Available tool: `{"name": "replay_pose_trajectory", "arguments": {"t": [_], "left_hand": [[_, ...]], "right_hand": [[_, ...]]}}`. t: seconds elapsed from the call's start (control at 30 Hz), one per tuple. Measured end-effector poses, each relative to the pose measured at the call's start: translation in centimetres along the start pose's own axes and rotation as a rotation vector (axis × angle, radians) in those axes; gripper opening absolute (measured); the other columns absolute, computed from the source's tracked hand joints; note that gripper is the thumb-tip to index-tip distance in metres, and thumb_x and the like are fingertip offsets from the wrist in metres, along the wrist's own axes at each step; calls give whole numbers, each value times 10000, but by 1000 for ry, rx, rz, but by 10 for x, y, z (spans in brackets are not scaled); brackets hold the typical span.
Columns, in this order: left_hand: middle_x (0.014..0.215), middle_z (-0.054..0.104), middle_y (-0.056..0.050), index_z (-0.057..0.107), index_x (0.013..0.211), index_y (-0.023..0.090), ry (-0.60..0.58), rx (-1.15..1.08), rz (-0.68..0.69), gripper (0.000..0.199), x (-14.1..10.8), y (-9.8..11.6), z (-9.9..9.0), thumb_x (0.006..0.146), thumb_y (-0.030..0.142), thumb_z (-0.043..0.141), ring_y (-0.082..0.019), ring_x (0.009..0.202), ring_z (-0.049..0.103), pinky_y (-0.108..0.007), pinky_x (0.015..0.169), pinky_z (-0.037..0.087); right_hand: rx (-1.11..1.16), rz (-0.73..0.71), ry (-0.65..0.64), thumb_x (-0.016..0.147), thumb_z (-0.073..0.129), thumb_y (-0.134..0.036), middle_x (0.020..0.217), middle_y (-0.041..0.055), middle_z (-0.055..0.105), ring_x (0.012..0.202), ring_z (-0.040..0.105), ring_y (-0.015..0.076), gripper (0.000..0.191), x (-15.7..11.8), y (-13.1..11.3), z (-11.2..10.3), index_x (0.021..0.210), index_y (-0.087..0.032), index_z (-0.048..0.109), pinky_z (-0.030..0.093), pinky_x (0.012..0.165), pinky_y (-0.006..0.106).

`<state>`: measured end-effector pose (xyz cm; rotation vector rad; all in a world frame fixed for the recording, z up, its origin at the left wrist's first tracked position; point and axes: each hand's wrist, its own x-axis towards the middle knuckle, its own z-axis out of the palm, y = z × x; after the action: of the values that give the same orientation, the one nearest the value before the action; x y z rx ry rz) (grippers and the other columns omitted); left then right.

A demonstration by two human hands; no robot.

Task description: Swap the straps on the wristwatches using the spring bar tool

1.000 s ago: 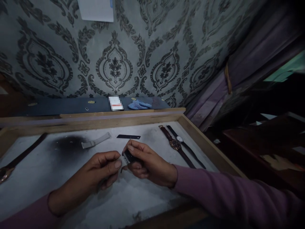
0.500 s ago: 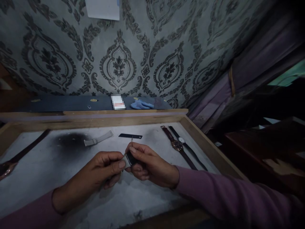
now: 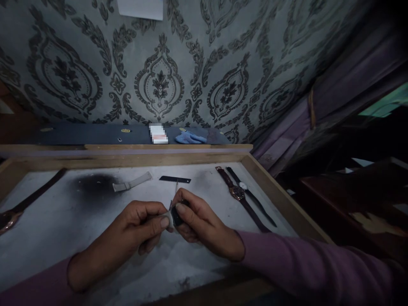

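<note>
Above the tray, both hands meet at a small dark object with rounded edges, like a watch case (image 3: 177, 216). My right hand (image 3: 204, 223) is closed around it, thumb across its face. A thin pointed metal tool (image 3: 177, 185) sticks up from behind the right fingers; its lower part is hidden. My left hand (image 3: 140, 227) pinches a light edge at the case's left side, thumb against forefinger; whether this is a strap cannot be made out. Beyond the hands lie a grey watch strap (image 3: 133, 182) and a flat black blade-like strip (image 3: 175, 179).
The wooden-rimmed tray (image 3: 165, 159) has a pale, stained bottom. On its right lie a brown-strapped watch (image 3: 237, 193) and a slim black-strapped watch (image 3: 243, 186); another brown-strapped watch (image 3: 8, 221) is at left. A blue cloth (image 3: 190, 137) rests on the ledge behind.
The dark case has turned a little, showing more of its face, and the right hand has shifted slightly right. Both hands keep their hold. The camera view has moved slightly.
</note>
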<state>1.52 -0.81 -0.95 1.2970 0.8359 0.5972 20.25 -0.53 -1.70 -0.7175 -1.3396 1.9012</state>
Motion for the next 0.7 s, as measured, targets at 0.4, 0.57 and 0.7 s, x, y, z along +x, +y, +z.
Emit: {"name": "replay_pose_trajectory", "arguments": {"t": [0.4,0.57,0.7], "left_hand": [[437,424,81,610,714,170,44,-77,9,255,1,-1,4,867,373,589,-72,407,315,-207,437,259],[446,429,82,602,728,168,28,-144,35,257,2,1,4,871,381,592,-69,406,294,-209,435,249],[466,436,78,560,679,175,4,-178,57,299,3,3,6,879,395,592,-68,418,298,-213,451,258]], "right_hand": [[-187,-119,100,952,495,-463,585,-83,378,452,295,50,304,0,1,6,825,-198,420,245,411,173],[151,110,-11,911,555,-482,557,-113,316,427,161,36,352,3,-7,4,801,-227,339,137,402,149],[282,230,-84,869,603,-516,555,-112,308,433,150,34,396,5,-13,2,807,-233,333,114,409,146]]}}
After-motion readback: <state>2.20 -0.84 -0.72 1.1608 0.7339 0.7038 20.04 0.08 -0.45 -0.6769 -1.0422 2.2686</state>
